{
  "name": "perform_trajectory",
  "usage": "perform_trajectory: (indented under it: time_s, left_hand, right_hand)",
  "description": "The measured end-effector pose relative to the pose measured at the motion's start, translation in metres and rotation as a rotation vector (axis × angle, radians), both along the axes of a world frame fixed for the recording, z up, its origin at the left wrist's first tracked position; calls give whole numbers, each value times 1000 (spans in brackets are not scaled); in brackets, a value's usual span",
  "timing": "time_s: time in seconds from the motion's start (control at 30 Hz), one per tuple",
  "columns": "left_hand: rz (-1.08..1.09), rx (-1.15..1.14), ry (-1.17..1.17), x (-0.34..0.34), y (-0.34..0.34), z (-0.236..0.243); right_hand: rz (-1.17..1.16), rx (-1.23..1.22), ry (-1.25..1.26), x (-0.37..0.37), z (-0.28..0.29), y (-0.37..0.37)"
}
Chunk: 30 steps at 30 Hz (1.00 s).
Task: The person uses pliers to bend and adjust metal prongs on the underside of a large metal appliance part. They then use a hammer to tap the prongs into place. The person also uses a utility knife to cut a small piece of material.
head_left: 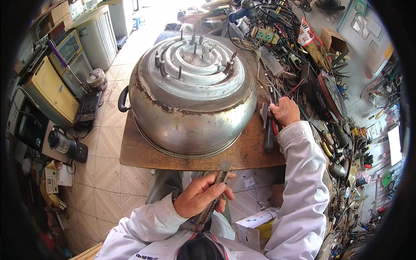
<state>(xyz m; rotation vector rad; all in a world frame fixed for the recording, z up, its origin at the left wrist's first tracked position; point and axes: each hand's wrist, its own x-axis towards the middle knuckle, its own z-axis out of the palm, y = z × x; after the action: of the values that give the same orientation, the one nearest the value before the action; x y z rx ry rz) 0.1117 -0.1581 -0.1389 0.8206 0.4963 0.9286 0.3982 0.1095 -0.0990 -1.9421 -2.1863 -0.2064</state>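
A large round metal electric pot stands upside down on the wooden board, its base with concentric rings and metal posts facing up. My left hand, in front of the board's near edge, is closed round a long narrow scraper-like tool with a thin flat end pointing up. On the right, my right hand is closed among the tools beside the pot; what its fingers hold, if anything, is hidden. Just left of it lie a hammer with a dark handle and a tool with red handles.
The wooden board carries the pot. Along the right runs a crowded heap of cables, a power strip and hand tools. A blender and old appliances line the left. An open box stands by my legs.
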Motion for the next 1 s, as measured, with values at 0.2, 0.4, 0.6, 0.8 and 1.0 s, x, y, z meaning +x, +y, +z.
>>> perform_trajectory:
  time_s: [0.2,0.4,0.6,0.8,1.0]
  left_hand:
    - [-73,-12,12,4,-1,-1]
    - [-80,-7,52,9,-3,3]
    - [-68,6,45,14,-3,3]
    - [-83,-35,22,19,-2,8]
    - [-78,4,-17,26,-2,0]
  right_hand:
    - [18,84,74,-2,6,-6]
    - [-70,-106,36,-10,20,-2]
    - [-102,-118,-21,-28,27,2]
    - [57,553,301,-15,30,2]
    - [183,1105,754,13,101,-65]
